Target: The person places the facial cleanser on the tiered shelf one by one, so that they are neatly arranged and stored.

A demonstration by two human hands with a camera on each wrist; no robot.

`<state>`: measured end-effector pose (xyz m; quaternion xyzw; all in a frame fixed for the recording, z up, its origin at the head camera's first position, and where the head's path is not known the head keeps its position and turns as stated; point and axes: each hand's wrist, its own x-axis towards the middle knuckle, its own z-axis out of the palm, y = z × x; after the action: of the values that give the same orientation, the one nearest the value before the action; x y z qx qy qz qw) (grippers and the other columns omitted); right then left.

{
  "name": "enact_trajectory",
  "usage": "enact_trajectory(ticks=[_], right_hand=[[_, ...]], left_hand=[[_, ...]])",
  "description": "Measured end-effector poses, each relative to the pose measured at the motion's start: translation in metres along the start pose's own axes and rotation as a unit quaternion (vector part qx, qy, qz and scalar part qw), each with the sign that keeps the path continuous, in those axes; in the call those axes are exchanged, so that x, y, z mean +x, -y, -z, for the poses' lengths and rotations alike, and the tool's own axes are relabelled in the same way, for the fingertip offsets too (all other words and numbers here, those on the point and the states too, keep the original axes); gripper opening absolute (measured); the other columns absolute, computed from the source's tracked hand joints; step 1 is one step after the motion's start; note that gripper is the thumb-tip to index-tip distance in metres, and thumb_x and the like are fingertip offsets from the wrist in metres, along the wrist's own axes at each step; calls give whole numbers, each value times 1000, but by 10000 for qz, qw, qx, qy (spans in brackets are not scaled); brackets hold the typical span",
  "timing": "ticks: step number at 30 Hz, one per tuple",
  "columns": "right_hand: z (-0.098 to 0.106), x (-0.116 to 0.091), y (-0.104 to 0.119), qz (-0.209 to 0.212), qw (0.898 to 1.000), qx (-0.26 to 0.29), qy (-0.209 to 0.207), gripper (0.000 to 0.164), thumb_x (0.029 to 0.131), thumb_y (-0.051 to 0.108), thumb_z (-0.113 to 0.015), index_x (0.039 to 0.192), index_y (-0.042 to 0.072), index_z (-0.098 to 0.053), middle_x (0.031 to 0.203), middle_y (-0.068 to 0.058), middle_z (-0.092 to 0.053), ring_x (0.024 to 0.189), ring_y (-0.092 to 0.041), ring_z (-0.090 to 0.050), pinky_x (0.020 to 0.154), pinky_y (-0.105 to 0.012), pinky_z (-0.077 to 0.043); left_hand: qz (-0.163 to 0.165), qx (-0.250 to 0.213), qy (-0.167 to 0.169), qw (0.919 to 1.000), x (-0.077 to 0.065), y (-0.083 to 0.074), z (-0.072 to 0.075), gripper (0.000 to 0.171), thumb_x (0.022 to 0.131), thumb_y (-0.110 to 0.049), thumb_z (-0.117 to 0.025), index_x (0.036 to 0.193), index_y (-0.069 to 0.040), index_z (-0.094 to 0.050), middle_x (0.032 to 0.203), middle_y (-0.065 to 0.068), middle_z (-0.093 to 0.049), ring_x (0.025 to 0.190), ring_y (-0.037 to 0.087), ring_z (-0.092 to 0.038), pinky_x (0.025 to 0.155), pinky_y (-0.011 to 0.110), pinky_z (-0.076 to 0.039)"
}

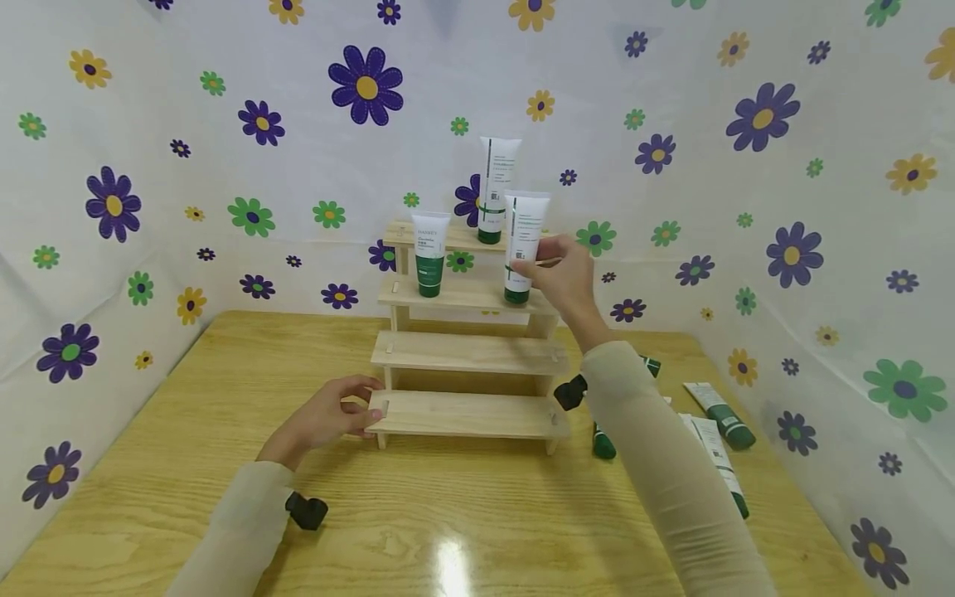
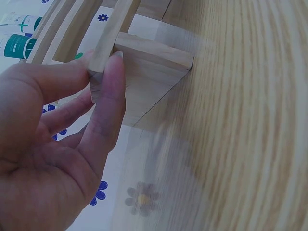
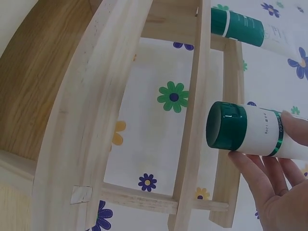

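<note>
My right hand [image 1: 563, 274] grips a white squeeze tube [image 1: 525, 240] with a dark green cap, upright at the right end of the third step up of a wooden tiered rack [image 1: 466, 352]. In the right wrist view the tube's cap [image 3: 226, 126] points toward the rack; whether it touches the step I cannot tell. My left hand [image 1: 328, 419] pinches the left end of the lowest shelf [image 2: 103, 53] between thumb and fingers. A green-and-white tube [image 1: 429, 255] stands at the left of the third step. Another white tube [image 1: 497, 189] stands on the top step.
Several more tubes lie on the wooden table [image 1: 298, 531] right of the rack, among them a green-capped tube [image 1: 722, 416] and a white tube [image 1: 712, 460], partly behind my right sleeve [image 1: 664, 464]. A flower-patterned cloth [image 1: 291, 50] surrounds the table at back and sides.
</note>
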<state>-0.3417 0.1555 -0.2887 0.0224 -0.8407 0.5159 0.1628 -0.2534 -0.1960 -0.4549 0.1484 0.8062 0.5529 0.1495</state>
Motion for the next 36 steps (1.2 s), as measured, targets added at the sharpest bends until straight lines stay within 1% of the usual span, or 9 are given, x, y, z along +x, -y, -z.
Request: enact_trajectory(ticks=[7, 15, 22, 28, 36], right_hand=[[-5, -1, 1, 52, 10000, 59, 8, 47, 87, 20, -85, 125, 3, -64, 122, -15, -69, 107, -30, -68, 89, -38, -63], [-14, -5, 3, 236, 9997, 66, -20, 46, 87, 20, -85, 124, 1, -65, 120, -17, -69, 108, -33, -68, 91, -39, -61], [-22, -4, 3, 269, 9995, 174, -31, 46, 87, 19, -85, 124, 0, -65, 118, -18, -69, 106, -34, -69, 92, -39, -61], [-29, -3, 4, 265, 9992, 300, -15, 46, 87, 19, -85, 124, 1, -65, 118, -17, -69, 105, -32, -69, 91, -39, -60], [-36, -3, 6, 280, 9995, 140, -42, 45, 88, 20, -84, 124, 2, -64, 118, -17, -69, 105, -33, -68, 94, -40, -59]], left_hand=[[-36, 17, -8, 10000, -1, -1, 0, 48, 100, -12, -69, 141, 2, -50, 124, 26, -55, 98, 23, -71, 81, 40, -66], [-36, 44, -38, 10000, -1, 1, -2, 47, 99, -11, -70, 140, 2, -51, 123, 26, -56, 96, 21, -71, 80, 39, -66], [7, 2, -44, 10000, -2, -1, -1, 46, 99, -10, -69, 140, 2, -51, 123, 25, -56, 97, 22, -70, 81, 40, -66], [43, 21, -57, 10000, -1, -1, 0, 48, 99, -12, -69, 141, 1, -51, 124, 25, -55, 96, 21, -70, 81, 40, -66], [-16, 43, -19, 10000, -1, -2, 0, 46, 99, -12, -69, 140, 0, -52, 123, 24, -55, 95, 21, -70, 81, 40, -66]])
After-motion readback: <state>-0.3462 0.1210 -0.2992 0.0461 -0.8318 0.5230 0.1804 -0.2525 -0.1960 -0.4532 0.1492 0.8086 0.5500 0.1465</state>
